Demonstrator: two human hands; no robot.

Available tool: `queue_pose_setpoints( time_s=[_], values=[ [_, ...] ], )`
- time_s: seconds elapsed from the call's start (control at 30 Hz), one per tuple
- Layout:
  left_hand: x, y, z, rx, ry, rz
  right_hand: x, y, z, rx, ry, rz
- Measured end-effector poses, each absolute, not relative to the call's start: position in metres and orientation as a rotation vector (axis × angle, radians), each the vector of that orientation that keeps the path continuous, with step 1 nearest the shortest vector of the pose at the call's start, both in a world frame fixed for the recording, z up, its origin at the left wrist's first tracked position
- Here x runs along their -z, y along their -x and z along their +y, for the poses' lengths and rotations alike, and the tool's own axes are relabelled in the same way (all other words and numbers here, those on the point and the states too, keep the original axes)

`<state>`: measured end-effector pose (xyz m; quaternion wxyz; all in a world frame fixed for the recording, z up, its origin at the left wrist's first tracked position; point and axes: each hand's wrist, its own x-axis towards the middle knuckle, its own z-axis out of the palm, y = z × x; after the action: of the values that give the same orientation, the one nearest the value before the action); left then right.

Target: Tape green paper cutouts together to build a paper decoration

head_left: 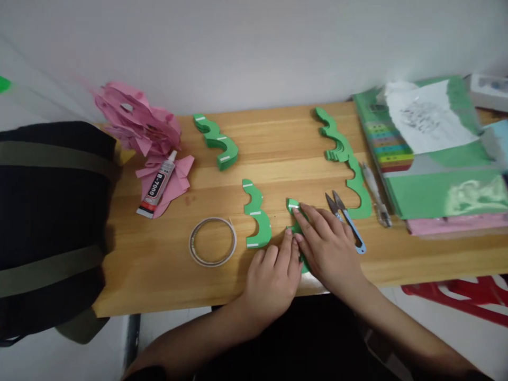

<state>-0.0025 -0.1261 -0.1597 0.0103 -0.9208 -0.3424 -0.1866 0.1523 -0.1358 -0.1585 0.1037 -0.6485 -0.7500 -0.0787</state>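
Both my hands work at the table's front edge on a wavy green paper cutout (292, 203) with a white strip near its top. My left hand (273, 275) has its fingertips closed together at the cutout's middle. Over the right side lies my right hand (331, 246), its index finger pressing the upper part and its thumb near the left fingers. Much of the cutout is hidden beneath them. A similar green cutout (260, 225) with white strips lies to the left, and a roll of narrow tape (191, 248) rests beyond it. Blue-handled thread snips (349, 225) lie beside my right hand.
On the wooden table (159, 280) are a stack of green cutouts (227, 148), more joined cutouts (337, 140), a pen (373, 188), a B-7000 glue tube (157, 185) and pink paper pieces (143, 119). Green paper packs (444, 193) lie right; a dark bag (47, 211) stands left.
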Motion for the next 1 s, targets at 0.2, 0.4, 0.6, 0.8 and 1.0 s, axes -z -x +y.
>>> queue_pose_setpoints(
  time_s=[0.2,0.4,0.6,0.8,1.0],
  values=[
    [0.161,0.002,-0.126,0.612,2.897,-1.084,0.155,-0.154,-0.134,0.225,1.913,-2.259],
    [0.159,0.001,-0.126,0.646,2.883,-1.080,0.153,-0.157,-0.125,0.274,1.923,-2.313],
    [0.160,0.001,-0.126,0.626,2.885,-1.083,0.145,-0.160,-0.119,0.386,1.801,-2.491],
    [0.158,0.005,-0.126,0.545,2.918,-1.064,0.145,-0.163,-0.106,0.308,1.540,-2.565],
    [0.143,-0.001,-0.112,0.475,3.067,-1.234,0.136,-0.198,-0.098,-0.210,1.603,-1.766]
  ],
)
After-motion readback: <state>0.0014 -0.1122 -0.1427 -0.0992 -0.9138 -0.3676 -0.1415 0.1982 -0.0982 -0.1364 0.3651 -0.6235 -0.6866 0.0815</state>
